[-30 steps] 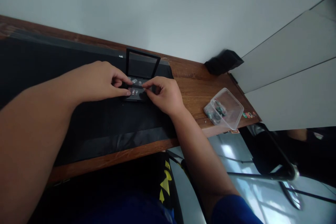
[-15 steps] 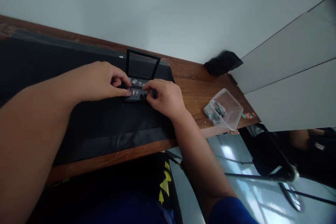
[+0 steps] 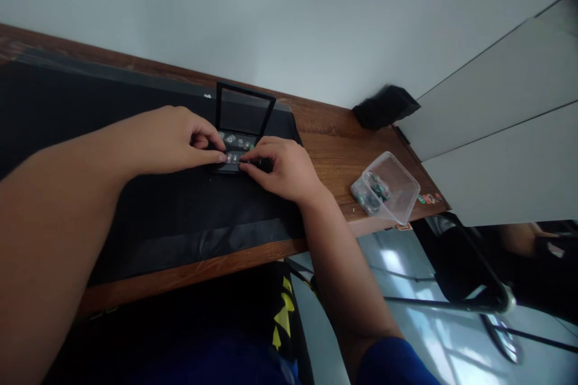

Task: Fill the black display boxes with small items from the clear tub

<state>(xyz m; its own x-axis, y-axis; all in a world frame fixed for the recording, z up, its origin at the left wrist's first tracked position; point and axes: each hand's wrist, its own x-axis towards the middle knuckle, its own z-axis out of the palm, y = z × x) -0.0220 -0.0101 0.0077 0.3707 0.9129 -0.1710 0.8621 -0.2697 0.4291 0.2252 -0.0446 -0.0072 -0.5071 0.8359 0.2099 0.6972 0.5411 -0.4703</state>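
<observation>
1. Fingers of the right hand (image 3: pixel 289 169) are bent inward, thumb and forefinger tips nearly together over the front part of the case (image 3: pixel 235 150); whether they pinch anything is too small to tell.
2. Thumb and forefinger of the left hand (image 3: pixel 174 139) are parted slightly at the case's left end, and whether they grip its edge cannot be told.
3. This black case lies on the black mat (image 3: pixel 180 216), near its right end, between the two hands.
4. Its base has its long axis running left to right across the person's view, dipping slightly toward the right; the open side faces the person.
5. The windowed lid (image 3: pixel 244 111) stands raised from the far edge, leaning back toward the wall (image 3: pixel 189 12).
6. Small pieces sit in two rows: back-row pieces (image 3: pixel 231 139) behind, front-row pieces (image 3: pixel 229 159) nearer the person.
7. Compared with half a second ago, the right fingertips have shifted left and closer to the person, just beside the front-row pieces.
8. That shift leaves a green piece (image 3: pixel 251 147) showing at the right of the back row.
9. Case, lid and left hand have stayed practically where they were.
</observation>
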